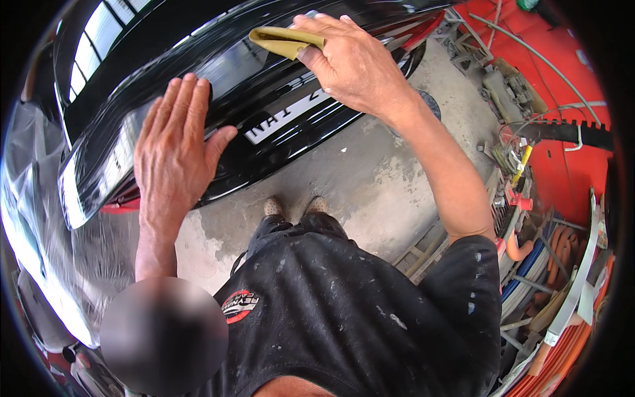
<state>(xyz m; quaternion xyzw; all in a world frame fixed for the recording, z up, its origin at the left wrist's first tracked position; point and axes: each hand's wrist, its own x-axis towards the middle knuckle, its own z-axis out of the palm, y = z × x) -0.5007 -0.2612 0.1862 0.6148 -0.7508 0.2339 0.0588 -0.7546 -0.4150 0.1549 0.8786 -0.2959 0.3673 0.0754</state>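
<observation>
The glossy black rear of a car (225, 69) spans the upper part of the view, with a white number plate (274, 127) set into it. My right hand (354, 66) is over the trunk area, its fingers and thumb closed round a folded olive-yellow cloth (281, 43). A loop of the cloth sticks out to the left of the thumb. My left hand (175, 142) lies flat against the black bodywork left of the plate, fingers stretched and thumb spread. It holds nothing.
Clear plastic sheeting (40, 172) covers something at the left. On the right stand a rack of hoses and tools (536, 271) and a red surface (555, 175). Concrete floor (317, 162) shows between the car and my feet (317, 204).
</observation>
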